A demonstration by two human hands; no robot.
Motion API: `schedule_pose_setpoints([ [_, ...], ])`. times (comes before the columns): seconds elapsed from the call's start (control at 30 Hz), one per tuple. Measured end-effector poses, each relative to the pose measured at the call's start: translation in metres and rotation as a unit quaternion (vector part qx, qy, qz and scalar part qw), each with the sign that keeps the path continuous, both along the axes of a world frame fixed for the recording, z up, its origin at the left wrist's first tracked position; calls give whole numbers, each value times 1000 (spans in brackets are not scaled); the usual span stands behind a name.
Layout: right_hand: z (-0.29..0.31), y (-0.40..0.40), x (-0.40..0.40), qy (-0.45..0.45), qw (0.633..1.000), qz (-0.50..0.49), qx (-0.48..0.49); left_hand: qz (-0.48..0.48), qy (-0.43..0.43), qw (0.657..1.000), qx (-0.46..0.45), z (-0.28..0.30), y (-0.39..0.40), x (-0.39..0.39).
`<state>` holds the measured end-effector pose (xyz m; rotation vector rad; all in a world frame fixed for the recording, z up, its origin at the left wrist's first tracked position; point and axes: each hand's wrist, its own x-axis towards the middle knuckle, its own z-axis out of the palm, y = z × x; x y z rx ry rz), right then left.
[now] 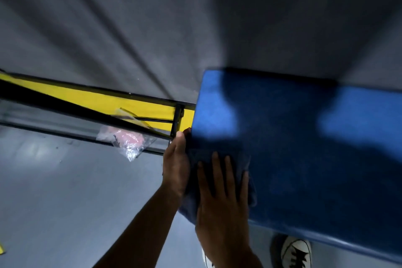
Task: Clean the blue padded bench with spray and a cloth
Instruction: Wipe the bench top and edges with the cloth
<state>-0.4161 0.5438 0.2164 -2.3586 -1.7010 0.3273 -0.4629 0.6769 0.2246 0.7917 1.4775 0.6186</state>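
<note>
Pressing flat on the dark blue cloth [219, 159], our right hand [221, 206] lies with straight, spread fingers and holds nothing inside them; the cloth is between the palm and the near left corner of the blue padded bench [304, 148]. Our left hand [176, 165] stands just beside it, with the fingers extended along the left end of the bench and touching the edge of the cloth there, so it is also not closed around anything. The cloth hangs a little over the corner, below our right wrist. The top of the bench is a bright blue, slightly rough surface, and big dark shadows fall across it. To the left of the bench we see a black metal frame [87, 111] with a yellow panel [104, 100] behind its bars, and a clear plastic bag [128, 139] with something pink inside lies at the frame. The floor [65, 191] is smooth grey and reflects some light. Behind the bench a grey wall [195, 17] goes up, with long shadows on it. Under the bench edge, at the bottom right, one white shoe [295, 250] with black laces stands on the floor.
</note>
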Motion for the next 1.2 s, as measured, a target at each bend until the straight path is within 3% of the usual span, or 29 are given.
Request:
schedule_pose_setpoints([
  [0.2,-10,67,46,-30,998,56,-20,-15,67,995,69,-8,2,-7],
  [0.4,-17,158,91,-97,992,62,45,-33,52,994,87,-12,-1,-8],
  [0.6,-6,216,115,-185,980,66,13,-38,39,997,59,-6,-1,-6],
  [0.93,-5,173,94,-108,992,41,47,-16,21,999,39,-8,4,-11],
  [1.0,0,146,78,-72,995,43,49,14,-18,1000,14,-13,6,-10],
  [1.1,7,96,55,-28,998,57,19,57,-172,980,-86,-9,13,-12],
  [1.2,13,43,30,-12,999,52,-5,68,-174,974,-127,-9,18,-16],
])
